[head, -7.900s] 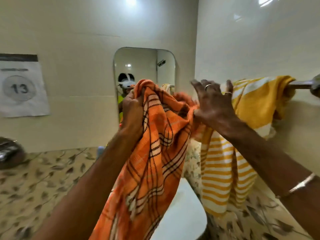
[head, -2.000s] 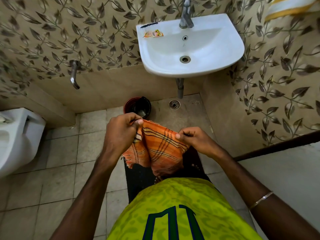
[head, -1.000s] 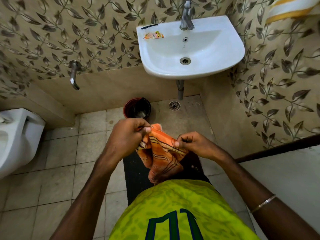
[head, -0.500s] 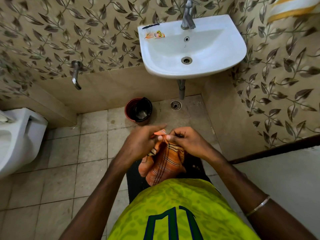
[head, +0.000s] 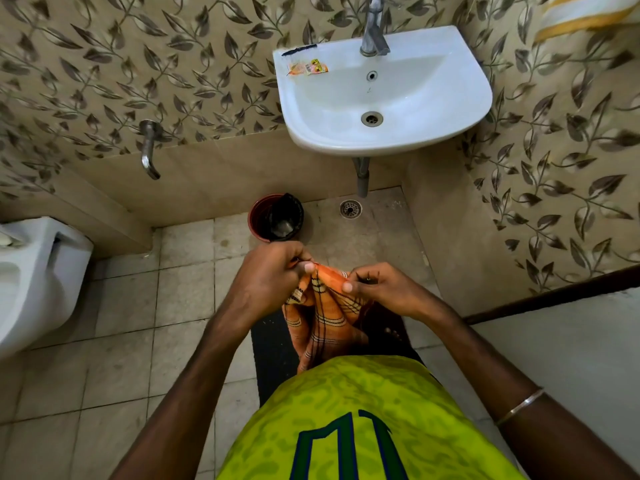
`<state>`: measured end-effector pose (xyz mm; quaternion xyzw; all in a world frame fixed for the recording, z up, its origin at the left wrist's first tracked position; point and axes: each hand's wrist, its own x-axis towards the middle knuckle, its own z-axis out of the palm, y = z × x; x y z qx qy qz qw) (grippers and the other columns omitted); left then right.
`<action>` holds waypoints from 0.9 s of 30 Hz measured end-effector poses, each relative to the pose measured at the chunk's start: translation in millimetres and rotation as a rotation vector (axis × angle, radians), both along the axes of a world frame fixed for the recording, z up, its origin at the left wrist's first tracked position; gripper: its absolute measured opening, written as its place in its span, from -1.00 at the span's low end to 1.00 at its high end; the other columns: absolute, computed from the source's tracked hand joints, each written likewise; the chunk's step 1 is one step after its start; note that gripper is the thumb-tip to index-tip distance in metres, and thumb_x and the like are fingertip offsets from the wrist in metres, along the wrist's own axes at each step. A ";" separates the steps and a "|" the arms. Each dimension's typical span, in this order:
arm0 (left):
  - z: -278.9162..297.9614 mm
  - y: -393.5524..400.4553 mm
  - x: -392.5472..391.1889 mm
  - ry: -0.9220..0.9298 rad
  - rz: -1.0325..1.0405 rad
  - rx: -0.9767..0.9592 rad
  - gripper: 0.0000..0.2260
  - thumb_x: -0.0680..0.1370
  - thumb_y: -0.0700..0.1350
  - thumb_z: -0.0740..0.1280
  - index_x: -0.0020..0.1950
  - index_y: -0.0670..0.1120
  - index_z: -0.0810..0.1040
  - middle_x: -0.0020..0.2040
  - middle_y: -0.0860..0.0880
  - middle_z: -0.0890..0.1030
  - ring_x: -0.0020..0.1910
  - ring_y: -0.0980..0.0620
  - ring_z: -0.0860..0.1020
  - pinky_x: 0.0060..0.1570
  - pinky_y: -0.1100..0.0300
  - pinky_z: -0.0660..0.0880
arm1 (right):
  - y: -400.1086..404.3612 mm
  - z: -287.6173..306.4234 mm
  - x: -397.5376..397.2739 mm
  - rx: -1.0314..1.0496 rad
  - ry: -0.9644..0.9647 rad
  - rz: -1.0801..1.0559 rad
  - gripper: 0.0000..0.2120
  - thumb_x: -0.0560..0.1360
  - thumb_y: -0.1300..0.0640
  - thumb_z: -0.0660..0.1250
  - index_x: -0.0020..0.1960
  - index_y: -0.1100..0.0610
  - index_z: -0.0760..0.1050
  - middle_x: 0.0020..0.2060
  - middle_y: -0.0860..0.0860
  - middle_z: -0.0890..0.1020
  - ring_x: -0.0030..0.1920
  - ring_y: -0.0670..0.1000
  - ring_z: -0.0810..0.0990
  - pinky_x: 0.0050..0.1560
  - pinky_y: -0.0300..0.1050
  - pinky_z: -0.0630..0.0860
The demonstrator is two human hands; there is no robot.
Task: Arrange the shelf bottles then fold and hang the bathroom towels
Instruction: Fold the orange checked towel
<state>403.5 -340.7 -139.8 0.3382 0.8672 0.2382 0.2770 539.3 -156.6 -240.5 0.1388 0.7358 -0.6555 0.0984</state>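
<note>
An orange checked towel (head: pixel 325 317) hangs folded in a narrow bundle in front of my green shirt. My left hand (head: pixel 273 271) pinches its top edge on the left with thumb and curled fingers. My right hand (head: pixel 377 289) pinches the same top edge on the right. The two hands are a short gap apart. A yellow and white striped towel (head: pixel 585 13) shows at the top right corner, hanging against the leaf-patterned wall. No shelf bottles are in view.
A white washbasin (head: pixel 384 98) with a metal tap (head: pixel 374 26) juts from the wall ahead. Under it stand a small red bin with a black liner (head: pixel 277 216) and a floor drain (head: pixel 350 209). A wall spout (head: pixel 149 150) and white toilet (head: pixel 34 271) are on the left.
Earlier the towel was taken from the rail by the mirror. In the last second my hands came together over the towel, then drew slightly apart along its top edge; the bundle grew narrower.
</note>
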 end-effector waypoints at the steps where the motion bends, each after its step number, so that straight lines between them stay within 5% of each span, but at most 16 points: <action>1: 3.2 -2.4 -2.3 -0.003 0.013 0.012 -0.83 0.61 -0.10 0.34 -0.15 0.13 0.55 -0.19 0.13 0.63 -0.14 0.18 0.58 -0.23 0.22 0.46 | 1.7 -3.2 2.0 -0.010 -0.005 -0.002 -0.75 0.55 0.00 0.42 -0.13 0.19 0.63 -0.27 -0.09 0.60 -0.21 -0.13 0.56 -0.13 -0.19 0.46; 6: 8.1 -8.9 -12.5 0.008 0.055 0.010 -0.86 0.61 -0.12 0.34 -0.11 0.10 0.57 -0.16 0.13 0.63 -0.11 0.17 0.57 -0.22 0.24 0.45 | 6.1 -14.8 4.0 0.043 0.054 -0.119 -0.85 0.50 -0.08 0.47 -0.15 -0.02 0.68 -0.06 -0.01 0.59 0.02 -0.04 0.60 0.11 -0.06 0.54; 13: -0.4 -12.5 -20.4 0.079 0.105 -0.090 -0.94 0.61 -0.09 0.35 0.00 0.04 0.62 -0.05 0.03 0.67 0.00 0.03 0.61 -0.07 0.08 0.56 | -2.7 -1.9 2.1 -0.154 0.048 -0.186 -0.81 0.60 0.05 0.34 -0.16 0.08 0.61 -0.28 -0.10 0.64 -0.23 -0.13 0.58 -0.15 -0.25 0.49; 17: -5.0 -12.4 -15.2 0.154 0.068 -0.179 -0.62 0.62 -0.08 0.32 0.44 0.06 0.44 0.26 -0.07 0.63 0.22 -0.05 0.59 0.12 0.00 0.57 | -4.9 8.9 -1.2 -0.122 0.034 -0.180 -0.82 0.59 0.03 0.37 -0.12 0.09 0.64 -0.24 -0.04 0.70 -0.23 -0.09 0.66 -0.20 -0.23 0.53; 20: -6.5 -3.6 0.5 -0.016 -0.045 -0.082 -0.48 0.63 -0.09 0.30 0.56 0.17 0.26 0.34 -0.03 0.58 0.21 0.05 0.55 0.12 0.09 0.53 | -7.3 17.2 -8.1 -0.006 0.064 -0.067 -0.87 0.59 0.05 0.38 -0.10 0.02 0.66 -0.20 -0.03 0.71 -0.17 -0.06 0.69 -0.13 -0.15 0.56; 22: -10.3 2.7 9.8 -0.154 -0.134 -0.030 -0.57 0.63 -0.10 0.31 0.49 0.11 0.41 0.33 -0.02 0.59 0.21 0.03 0.58 0.18 -0.01 0.55 | -9.3 22.8 -11.2 0.032 0.086 -0.001 -0.87 0.60 0.08 0.39 -0.12 -0.01 0.65 -0.23 -0.11 0.68 -0.17 -0.13 0.64 -0.11 -0.22 0.53; 24: -14.1 6.0 12.9 -0.153 -0.164 -0.039 -0.81 0.62 -0.10 0.32 0.21 -0.02 0.63 0.06 -0.06 0.70 0.02 -0.01 0.64 0.06 -0.12 0.58 | -9.9 26.4 -12.5 0.070 0.106 0.018 -0.88 0.59 0.10 0.40 -0.12 0.02 0.66 -0.28 -0.17 0.65 -0.20 -0.21 0.59 -0.15 -0.31 0.46; 27: -12.2 6.9 10.6 -0.155 -0.115 -0.047 -0.86 0.61 -0.10 0.34 -0.09 -0.08 0.64 -0.20 -0.07 0.67 -0.16 -0.08 0.63 -0.15 -0.04 0.58 | -8.0 25.1 -10.2 0.059 0.107 -0.008 -0.93 0.55 0.10 0.45 -0.07 0.07 0.67 -0.23 -0.12 0.68 -0.17 -0.19 0.63 -0.13 -0.29 0.49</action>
